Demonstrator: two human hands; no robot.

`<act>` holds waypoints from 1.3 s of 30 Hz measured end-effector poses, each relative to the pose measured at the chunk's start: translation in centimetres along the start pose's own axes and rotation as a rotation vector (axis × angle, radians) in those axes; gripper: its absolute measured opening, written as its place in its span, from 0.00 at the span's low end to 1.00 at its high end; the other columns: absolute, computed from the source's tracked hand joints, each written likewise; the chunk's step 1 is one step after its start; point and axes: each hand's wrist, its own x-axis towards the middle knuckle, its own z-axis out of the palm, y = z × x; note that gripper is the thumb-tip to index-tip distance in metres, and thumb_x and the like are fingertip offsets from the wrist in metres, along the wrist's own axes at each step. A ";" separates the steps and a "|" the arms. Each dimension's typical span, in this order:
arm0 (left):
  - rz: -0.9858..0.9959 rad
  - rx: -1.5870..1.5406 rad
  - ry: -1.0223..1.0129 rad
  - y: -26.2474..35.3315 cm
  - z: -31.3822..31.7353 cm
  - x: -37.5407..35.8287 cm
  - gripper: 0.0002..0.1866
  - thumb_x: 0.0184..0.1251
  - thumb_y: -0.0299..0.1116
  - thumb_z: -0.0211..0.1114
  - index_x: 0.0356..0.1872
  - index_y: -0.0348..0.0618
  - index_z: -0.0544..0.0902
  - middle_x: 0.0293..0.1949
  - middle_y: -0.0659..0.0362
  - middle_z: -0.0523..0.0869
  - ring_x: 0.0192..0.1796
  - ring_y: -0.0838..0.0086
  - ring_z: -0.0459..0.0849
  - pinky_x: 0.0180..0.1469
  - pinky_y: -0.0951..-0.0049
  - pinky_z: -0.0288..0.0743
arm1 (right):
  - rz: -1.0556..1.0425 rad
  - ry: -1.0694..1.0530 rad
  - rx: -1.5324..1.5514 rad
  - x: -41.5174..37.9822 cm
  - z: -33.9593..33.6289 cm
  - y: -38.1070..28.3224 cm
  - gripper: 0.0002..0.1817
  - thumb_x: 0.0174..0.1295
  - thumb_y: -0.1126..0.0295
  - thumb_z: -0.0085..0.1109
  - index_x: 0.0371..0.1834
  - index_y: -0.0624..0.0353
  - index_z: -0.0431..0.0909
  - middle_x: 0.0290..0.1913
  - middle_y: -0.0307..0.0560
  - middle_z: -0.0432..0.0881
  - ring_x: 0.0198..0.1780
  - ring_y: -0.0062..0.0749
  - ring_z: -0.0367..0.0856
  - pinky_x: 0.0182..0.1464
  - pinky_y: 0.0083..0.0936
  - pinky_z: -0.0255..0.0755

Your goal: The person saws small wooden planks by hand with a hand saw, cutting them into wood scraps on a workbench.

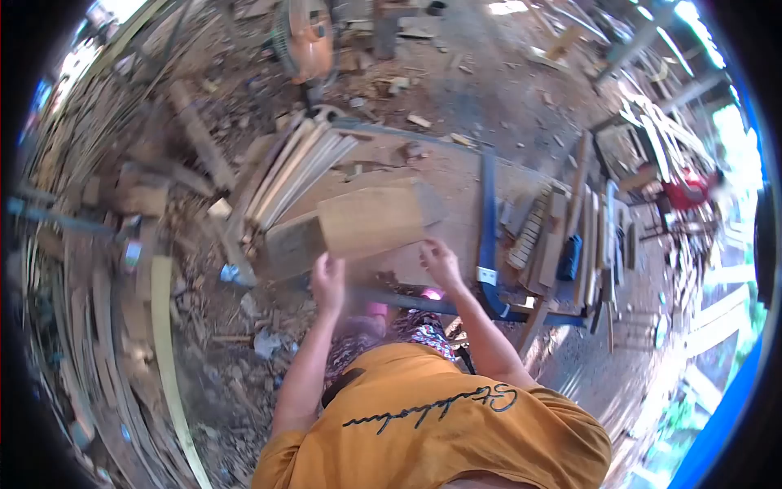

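Note:
A light brown wooden board (pixel 371 218) lies across a low work table, over darker grey-brown wood that shows past its left end (pixel 295 247) and right end (pixel 432 202). My left hand (pixel 328 285) is at the board's near left corner, its fingers closed on the edge. At the near right corner, my right hand (pixel 440 265) pinches the edge between thumb and fingers. Slight blur covers the fingertips. Both forearms reach forward from an orange shirt (pixel 440 407).
Long strips of wood (pixel 301 171) lean on the table's left side. A dark blue metal bar (pixel 487 212) runs along its right, beside stacked wood offcuts (pixel 542 236). A fan (pixel 309 41) stands beyond. Scraps litter the ground, and a red object (pixel 688 189) is at far right.

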 end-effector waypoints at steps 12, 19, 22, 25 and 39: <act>0.270 -0.019 -0.034 4.7 2.3 2.5 0.14 0.77 0.38 0.56 0.44 0.34 0.81 0.38 0.52 0.86 0.40 0.67 0.82 0.44 0.68 0.75 | 0.085 0.408 -0.210 -10.1 -7.3 6.6 0.15 0.66 0.63 0.60 0.31 0.65 0.75 0.26 0.64 0.79 0.32 0.64 0.79 0.35 0.48 0.71; 0.681 0.521 -0.023 10.1 9.8 4.0 0.23 0.76 0.46 0.55 0.64 0.45 0.72 0.58 0.51 0.77 0.59 0.57 0.75 0.58 0.56 0.67 | 0.070 0.598 -0.276 -11.5 -14.7 10.9 0.10 0.63 0.69 0.62 0.43 0.61 0.75 0.36 0.58 0.82 0.40 0.53 0.82 0.42 0.40 0.74; 0.641 0.750 -0.012 9.1 12.8 3.4 0.29 0.73 0.50 0.56 0.70 0.51 0.67 0.67 0.53 0.71 0.67 0.55 0.68 0.66 0.48 0.59 | 0.081 0.621 -0.303 -11.6 -18.9 11.5 0.10 0.63 0.68 0.62 0.43 0.60 0.75 0.38 0.57 0.81 0.42 0.54 0.81 0.45 0.41 0.75; 0.683 0.884 0.070 8.7 13.8 3.1 0.30 0.71 0.51 0.58 0.70 0.53 0.68 0.68 0.54 0.70 0.67 0.56 0.69 0.67 0.50 0.60 | 0.050 0.652 -0.393 -11.9 -23.4 11.5 0.08 0.64 0.67 0.60 0.41 0.58 0.75 0.39 0.55 0.79 0.43 0.55 0.81 0.44 0.44 0.75; 0.659 0.963 0.092 8.4 14.1 3.0 0.27 0.73 0.49 0.55 0.70 0.55 0.69 0.70 0.54 0.69 0.68 0.56 0.69 0.66 0.50 0.62 | 0.052 0.779 -0.534 -5.8 -35.2 12.6 0.12 0.62 0.65 0.63 0.43 0.59 0.75 0.43 0.55 0.75 0.48 0.52 0.77 0.46 0.44 0.74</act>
